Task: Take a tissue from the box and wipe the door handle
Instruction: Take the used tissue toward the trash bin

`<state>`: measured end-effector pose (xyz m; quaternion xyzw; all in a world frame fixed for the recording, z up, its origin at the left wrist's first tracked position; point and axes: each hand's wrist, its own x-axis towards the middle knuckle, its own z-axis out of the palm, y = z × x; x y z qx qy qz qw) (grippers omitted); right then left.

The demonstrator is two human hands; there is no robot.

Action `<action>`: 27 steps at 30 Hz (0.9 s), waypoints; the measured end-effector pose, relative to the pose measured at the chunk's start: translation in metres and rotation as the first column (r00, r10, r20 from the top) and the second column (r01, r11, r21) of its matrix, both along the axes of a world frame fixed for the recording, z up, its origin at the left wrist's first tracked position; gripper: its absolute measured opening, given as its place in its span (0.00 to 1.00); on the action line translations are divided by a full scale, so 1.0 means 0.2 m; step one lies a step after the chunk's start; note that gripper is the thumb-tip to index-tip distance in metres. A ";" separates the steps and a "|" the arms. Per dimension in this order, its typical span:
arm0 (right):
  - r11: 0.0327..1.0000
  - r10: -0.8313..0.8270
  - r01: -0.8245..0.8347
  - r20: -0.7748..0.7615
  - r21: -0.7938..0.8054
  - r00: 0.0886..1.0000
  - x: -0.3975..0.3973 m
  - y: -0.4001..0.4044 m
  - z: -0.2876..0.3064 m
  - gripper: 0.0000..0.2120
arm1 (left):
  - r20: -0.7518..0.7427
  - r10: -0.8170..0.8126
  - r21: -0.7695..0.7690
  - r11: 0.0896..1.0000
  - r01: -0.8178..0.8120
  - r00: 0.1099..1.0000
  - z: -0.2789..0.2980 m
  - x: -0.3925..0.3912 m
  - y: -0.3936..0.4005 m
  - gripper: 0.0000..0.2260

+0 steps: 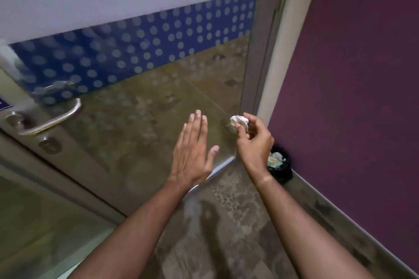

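Note:
A crumpled white tissue point(238, 120) is pinched in the fingertips of my right hand point(255, 140), held up in front of the door's right edge. My left hand point(192, 152) is flat with straight fingers and holds nothing, just left of the right hand. The silver lever door handle point(48, 118) sits at the far left on the glass door point(140, 106), well apart from both hands. The tissue box is not in view.
A black waste bin point(280, 165) with rubbish in it stands on the floor in the corner below my right hand. A purple wall point(351, 86) fills the right side. The door's grey frame point(263, 52) runs between glass and wall.

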<state>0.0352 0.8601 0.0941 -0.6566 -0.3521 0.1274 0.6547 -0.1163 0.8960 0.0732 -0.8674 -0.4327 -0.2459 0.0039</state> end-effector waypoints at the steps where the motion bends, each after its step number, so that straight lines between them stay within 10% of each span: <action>1: 1.000 -0.011 0.011 0.023 -0.001 1.000 0.09 -0.04 -0.01 0.12 | 0.001 -0.005 -0.018 1.000 0.005 1.000 -0.02 0.09 -0.02 0.35; 27: 0.929 -0.317 0.337 0.138 -0.156 0.938 1.48 0.19 -0.51 0.11 | -0.003 -0.350 -0.218 0.914 0.341 0.937 -0.49 1.52 0.50 0.34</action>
